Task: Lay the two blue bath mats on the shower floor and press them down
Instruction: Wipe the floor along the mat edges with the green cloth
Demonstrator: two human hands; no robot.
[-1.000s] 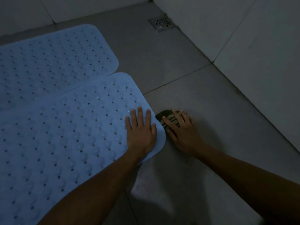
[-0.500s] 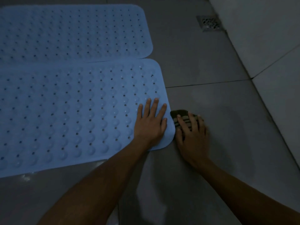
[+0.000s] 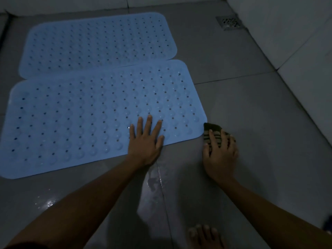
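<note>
Both blue mats already lie flat on the grey tiled shower floor (image 3: 242,108), so the laying looks done and the pressing-down is the step in hand. At the far left and back, the far mat (image 3: 98,44) sits close to the rear wall. The near mat (image 3: 80,119) lies in front of it, their long edges touching or slightly overlapping along one seam; which, I cannot tell. Its left end and middle show no hand on them.

Toward the near mat's right end, the left hand (image 3: 146,141) lies palm down with fingers straight and spread, flat on the mat's front edge, the heel of the hand reaching the floor just off it. In front of that hand the tiles glisten with a wet patch (image 3: 154,180).

Just beyond the mat's right front corner, the right hand (image 3: 220,155) rests on the floor with its fingers curled over a small dark striped cloth (image 3: 212,131), which touches or nearly touches the corner. In the far right corner of the floor sits the drain (image 3: 229,22), well apart from both mats.

The next move, as I judge it, calls for the flat left hand to work leftward along the near mat, bearing down section by section, then the same on the far mat. On a wet floor a mat may slide under a sideways push, so pressure should go straight down.
</note>
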